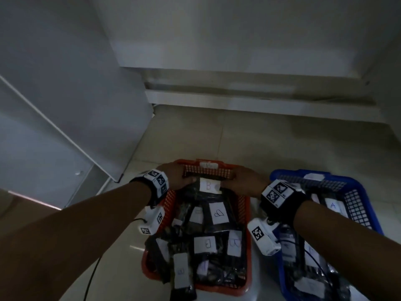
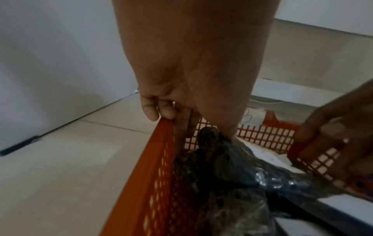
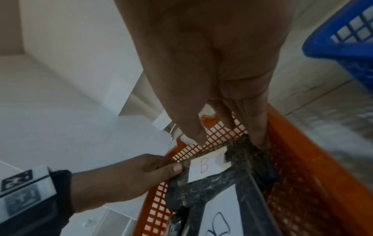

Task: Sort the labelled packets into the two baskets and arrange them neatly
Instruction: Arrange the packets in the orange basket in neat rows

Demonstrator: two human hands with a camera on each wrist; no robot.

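Note:
An orange basket holds several dark packets with white B labels. At its far end lies one B packet, held at both ends. My left hand pinches its left end, thumb on top beside the label, while the small fingers curl at the basket rim. My right hand grips the right end, its fingers reaching down along the basket's inner wall. A blue basket at the right holds packets labelled A.
Both baskets stand on a pale tiled floor. A white cabinet panel rises at the left and a white ledge runs across the back. One packet hangs over the orange basket's near left corner.

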